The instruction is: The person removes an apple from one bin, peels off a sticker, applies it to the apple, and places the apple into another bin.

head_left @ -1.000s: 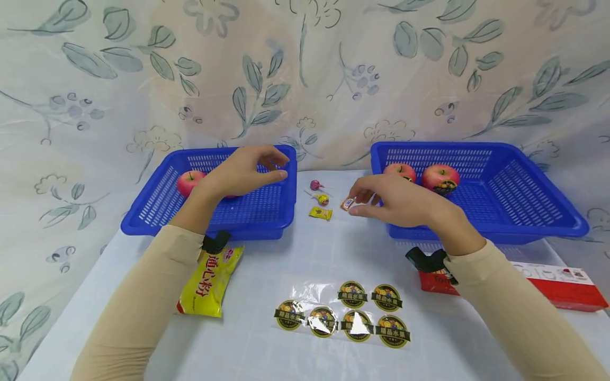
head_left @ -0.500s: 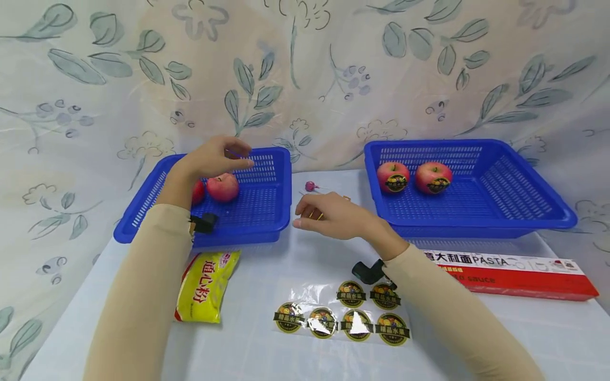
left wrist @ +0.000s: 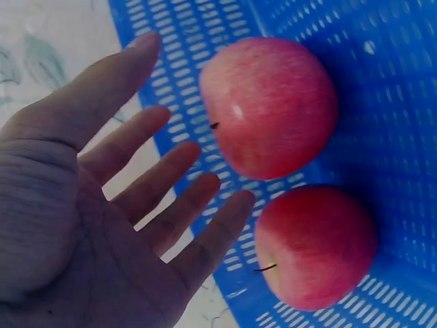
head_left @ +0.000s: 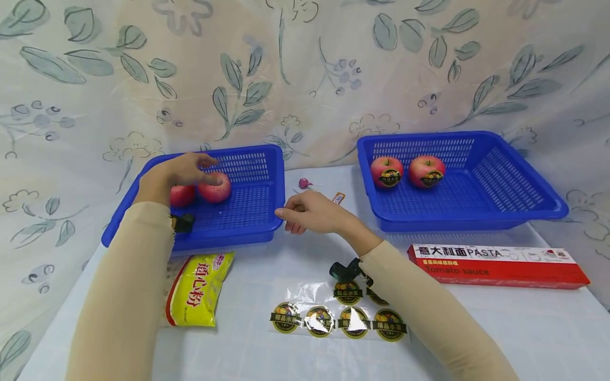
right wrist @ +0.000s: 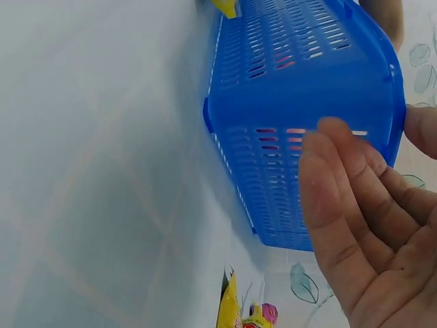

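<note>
We have two apples in the left basket on the table, no stickers showing; our left grip hangs loosely spread over them, holding nothing; our right grip waits empty by that basket's right side, fingers lightly bent, contact unclear; we judge the step to be reaching for basket or fruit; next calls for settling thumb and fingers round one of these; beyond, the right basket carries two stickered apples; the sticker sheet lies nearer us.
</note>
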The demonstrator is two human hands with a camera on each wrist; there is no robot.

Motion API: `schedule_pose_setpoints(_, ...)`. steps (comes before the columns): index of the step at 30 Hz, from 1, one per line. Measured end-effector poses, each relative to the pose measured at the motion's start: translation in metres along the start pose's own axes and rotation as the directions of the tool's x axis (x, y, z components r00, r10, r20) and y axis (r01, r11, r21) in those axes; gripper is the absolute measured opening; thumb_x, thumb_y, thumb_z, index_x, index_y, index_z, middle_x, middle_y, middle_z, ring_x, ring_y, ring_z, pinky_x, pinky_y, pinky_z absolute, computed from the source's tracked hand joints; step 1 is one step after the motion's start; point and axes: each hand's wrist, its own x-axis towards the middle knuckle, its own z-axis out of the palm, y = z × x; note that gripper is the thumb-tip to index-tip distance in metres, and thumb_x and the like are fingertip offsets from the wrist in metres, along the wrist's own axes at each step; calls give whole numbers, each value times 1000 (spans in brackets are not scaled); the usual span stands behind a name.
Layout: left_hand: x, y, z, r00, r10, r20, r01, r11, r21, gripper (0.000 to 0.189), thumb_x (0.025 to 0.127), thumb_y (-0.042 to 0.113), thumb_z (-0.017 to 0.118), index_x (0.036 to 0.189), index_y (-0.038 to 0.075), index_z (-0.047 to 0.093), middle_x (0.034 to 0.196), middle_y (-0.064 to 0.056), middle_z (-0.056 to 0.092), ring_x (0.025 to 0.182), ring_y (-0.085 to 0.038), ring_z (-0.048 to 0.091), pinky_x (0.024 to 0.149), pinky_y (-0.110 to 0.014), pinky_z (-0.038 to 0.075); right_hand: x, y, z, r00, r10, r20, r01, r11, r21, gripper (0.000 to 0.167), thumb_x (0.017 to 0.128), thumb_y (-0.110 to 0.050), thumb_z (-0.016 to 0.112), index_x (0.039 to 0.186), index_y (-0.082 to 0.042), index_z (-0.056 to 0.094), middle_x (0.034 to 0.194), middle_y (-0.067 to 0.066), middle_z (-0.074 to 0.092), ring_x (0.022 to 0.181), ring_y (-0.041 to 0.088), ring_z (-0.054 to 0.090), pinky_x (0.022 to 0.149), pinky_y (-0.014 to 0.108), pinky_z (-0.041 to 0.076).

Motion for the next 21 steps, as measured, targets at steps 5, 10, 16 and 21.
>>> schedule_pose_setpoints(5, 5, -2, 3, 996, -48, 77, 48, 999, -2, 84, 95, 43, 71, 160, 10, 30, 161, -30, 27, 146, -57, 23, 113, -75, 24, 0, 1, 4, 994, 61, 95, -77, 982, 175, 38, 109, -33, 50, 101, 1, 65, 94, 16, 72, 80, 31, 70, 73, 37, 62)
schedule_pose_setpoints(10, 8, 1, 7, 988, -133, 81, 132, 991, 16, 85, 94, 42, 72, 160, 11, 28, 156, -33, 30, 139, -60, 29, 109, -78, 27, -1, 2, 8, 986, 90, 143, -132, 940, 316, 34, 111, -29, 46, 98, -1, 60, 94, 12, 69, 79, 23, 67, 74, 38, 62)
schedule_pose_setpoints(16, 9, 11, 11, 982, -180, 65, 177, 983, 47, 83, 94, 33, 75, 157, 6, 28, 146, -33, 39, 127, -53, 45, 106, -71, 39, -2, -1, 8, 990, 75, 117, -104, 959, 263, 34, 112, -28, 44, 98, -1, 59, 95, 11, 70, 82, 25, 69, 73, 37, 62)
schedule_pose_setpoints(21, 9, 28, 11, 981, -192, 7, 188, 967, 171, 82, 90, 40, 76, 153, 6, 36, 146, -33, 42, 128, -54, 43, 105, -76, 35, -2, 0, 8, 990, 92, 107, -116, 962, 246, 34, 112, -29, 43, 98, -2, 58, 99, 15, 70, 83, 26, 69, 74, 37, 62)
